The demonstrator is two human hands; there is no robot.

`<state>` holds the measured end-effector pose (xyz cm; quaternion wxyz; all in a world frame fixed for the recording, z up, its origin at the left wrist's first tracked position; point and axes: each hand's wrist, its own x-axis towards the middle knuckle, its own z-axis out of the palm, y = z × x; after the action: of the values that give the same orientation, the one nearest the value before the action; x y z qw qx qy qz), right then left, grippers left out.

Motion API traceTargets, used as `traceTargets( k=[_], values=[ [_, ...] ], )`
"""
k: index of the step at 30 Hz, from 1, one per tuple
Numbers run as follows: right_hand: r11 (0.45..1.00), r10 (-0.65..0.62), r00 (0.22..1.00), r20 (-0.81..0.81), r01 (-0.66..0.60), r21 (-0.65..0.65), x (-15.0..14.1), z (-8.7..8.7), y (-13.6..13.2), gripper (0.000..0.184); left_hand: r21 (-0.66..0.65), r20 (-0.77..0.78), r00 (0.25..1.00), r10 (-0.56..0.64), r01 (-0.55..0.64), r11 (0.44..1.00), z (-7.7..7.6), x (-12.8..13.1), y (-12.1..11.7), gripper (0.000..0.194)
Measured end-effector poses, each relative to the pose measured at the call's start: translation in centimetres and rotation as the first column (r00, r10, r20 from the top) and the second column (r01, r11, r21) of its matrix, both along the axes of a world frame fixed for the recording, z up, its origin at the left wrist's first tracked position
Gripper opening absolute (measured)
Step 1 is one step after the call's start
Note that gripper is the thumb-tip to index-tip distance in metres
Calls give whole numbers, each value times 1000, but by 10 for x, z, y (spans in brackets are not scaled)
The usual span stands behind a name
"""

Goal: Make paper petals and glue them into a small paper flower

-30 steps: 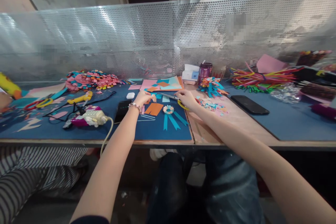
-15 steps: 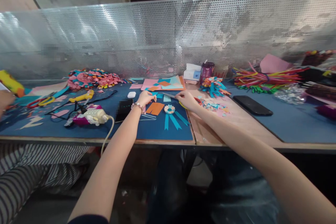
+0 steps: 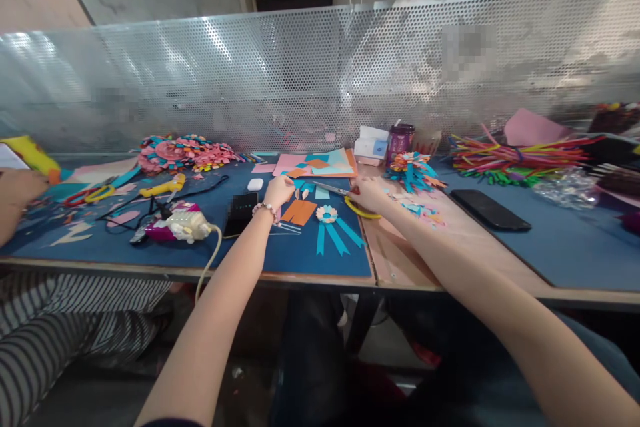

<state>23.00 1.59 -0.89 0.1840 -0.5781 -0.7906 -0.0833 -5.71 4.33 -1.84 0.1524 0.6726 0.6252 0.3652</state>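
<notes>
My right hand (image 3: 369, 194) is closed round the yellow-handled scissors (image 3: 330, 188), whose metal blades point left. My left hand (image 3: 281, 192), with a beaded bracelet at its wrist, has its fingers pinched together; whatever is between them is too small to make out. Two small pale petal-shaped paper pieces (image 3: 305, 194) are just right of its fingers. Below them is a slit orange paper sheet (image 3: 300, 213). A paper rosette (image 3: 327, 214) with blue ribbon tails lies between my forearms. A pale blue paper square (image 3: 323, 193) lies under the blades.
Behind my hands is a stack of coloured paper (image 3: 340, 163). To the left are a glue gun (image 3: 163, 185), a power strip (image 3: 187, 221), a paper-flower pile (image 3: 185, 152) and a person's hand (image 3: 13, 200). A phone (image 3: 489, 209) and bundled pipe cleaners (image 3: 520, 150) lie right.
The scissors have swung a little, showing more blade and yellow handle. A pale paper piece was at my left fingertips; two petal-shaped pieces now show beside them. The view has tilted slightly up.
</notes>
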Motion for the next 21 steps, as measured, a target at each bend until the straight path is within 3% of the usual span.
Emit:
traceTargets(
  k=[6, 12, 16, 21],
  values=[
    [997, 31, 995, 90, -25, -70, 3, 2, 1, 50, 55, -108, 992, -61, 67, 996, 1, 2, -2, 21],
    [984, 82, 967, 241, -41, -172, 5, 18, 1, 62, 67, -192, 961, -201, 217, 974, 6, 10, -10, 17],
    [957, 119, 925, 361, -10, -290, 2, 28, 4, 64, 52, -228, 953, -197, 214, 975, 9, 13, -14, 20],
    [957, 112, 906, 408, 13, -291, -3, 31, 5, 69, 60, -265, 946, -189, 211, 976, 10, 14, -15, 19]
  ],
)
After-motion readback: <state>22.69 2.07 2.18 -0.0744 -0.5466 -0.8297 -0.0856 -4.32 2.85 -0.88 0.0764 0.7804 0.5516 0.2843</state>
